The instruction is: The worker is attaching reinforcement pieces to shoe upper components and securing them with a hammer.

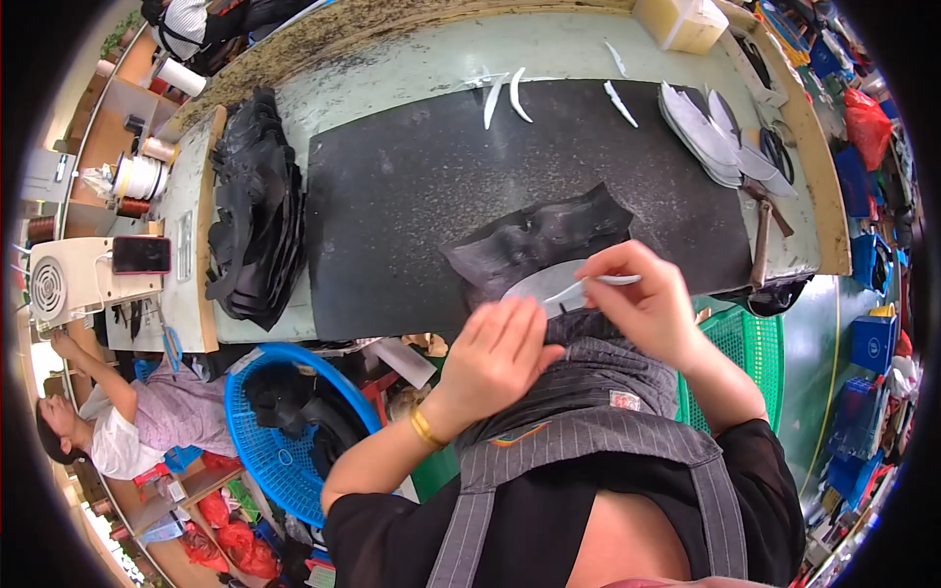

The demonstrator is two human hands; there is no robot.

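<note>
Between my hands lies a grey curved sheet piece (534, 284), overlapping a black leather-like piece (539, 235) at the mat's near edge. My left hand (502, 358) rests over the left end of the grey piece, its fingers stretched out and its thumb apart. Thumb and fingers of my right hand (647, 304) pinch a thin white strip (619, 280). Part of that strip runs along the grey piece; whether it is joined there I cannot tell.
Stacked black pieces (257, 211) lie left of the dark mat (392, 186). Thin white offcuts (519, 96) lie at its far edge. Grey pieces (698, 137) and a hammer (763, 235) are at right. A blue basket (245, 431) stands below; another person (127, 402) is at left.
</note>
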